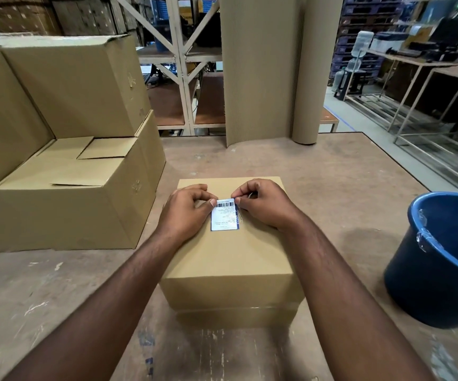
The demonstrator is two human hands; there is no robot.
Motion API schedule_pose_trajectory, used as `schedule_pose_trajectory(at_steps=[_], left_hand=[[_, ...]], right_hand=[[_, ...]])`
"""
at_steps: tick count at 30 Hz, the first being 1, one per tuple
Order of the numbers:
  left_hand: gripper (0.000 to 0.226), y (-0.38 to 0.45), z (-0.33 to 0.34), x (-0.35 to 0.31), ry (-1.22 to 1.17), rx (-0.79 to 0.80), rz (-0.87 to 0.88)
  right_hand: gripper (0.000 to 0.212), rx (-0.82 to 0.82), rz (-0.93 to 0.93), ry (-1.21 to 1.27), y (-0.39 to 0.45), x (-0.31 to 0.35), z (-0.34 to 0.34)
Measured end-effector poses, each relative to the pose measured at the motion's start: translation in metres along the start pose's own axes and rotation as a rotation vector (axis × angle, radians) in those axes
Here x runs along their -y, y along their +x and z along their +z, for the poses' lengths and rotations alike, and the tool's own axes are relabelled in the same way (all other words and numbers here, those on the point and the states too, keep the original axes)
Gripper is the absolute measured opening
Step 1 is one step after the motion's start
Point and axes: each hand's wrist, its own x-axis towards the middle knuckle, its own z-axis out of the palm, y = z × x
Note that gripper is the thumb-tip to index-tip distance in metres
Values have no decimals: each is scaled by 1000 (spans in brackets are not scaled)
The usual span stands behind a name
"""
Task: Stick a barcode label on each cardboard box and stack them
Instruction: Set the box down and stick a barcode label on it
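Scuffed worktop [346, 188] is carrying a plain brown cardboard box [230, 257]; a white barcode label [224, 214] is being pinched at its top corners by left hand [186, 213] and right hand [263, 207] fingers, over the lid.

One head-worn camera looks forward and down, close over the table [332, 188].

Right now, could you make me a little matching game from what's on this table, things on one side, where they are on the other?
Things:
1. barcode label
2. blue bucket
3. roll of corrugated cardboard
4. stacked large boxes

Places:
A. at the table's right edge
B. standing upright at the far edge
C. on top of the small box, pinched by both hands
D. at the table's left side

Pairs: 1-C, 2-A, 3-B, 4-D
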Motion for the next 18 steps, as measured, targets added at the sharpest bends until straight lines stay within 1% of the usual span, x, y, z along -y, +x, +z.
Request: schedule_pose_trajectory(at_steps=[4, 8, 11, 12, 14, 16, 18], left_hand=[[10, 0, -1, -1, -46, -16, 1], [18, -1, 1, -4, -152, -34, -6], [8, -3, -1, -6, -260, -43, -45], [8, -4, -2, -6, -266, -33, -54], [17, -4, -4, -5, -190, 5, -34], [16, -4, -5, -4, -84, 42, 25], [14, -5, -7, -3, -48, 40, 42]], right_hand=[[13, -22, -33, -78, -3, 6, 2], [12, 14, -65, -253, -2, 6, 3], [11, 21, -76, -226, 0, 3, 1], [10, 16, -77, -203, 1, 1, 1], [9, 10, -86, -167, 0, 0, 2], [9, 4, -90, -135, -1, 1, 3], [11, -3, -91, -92, -2, 2, 3]])
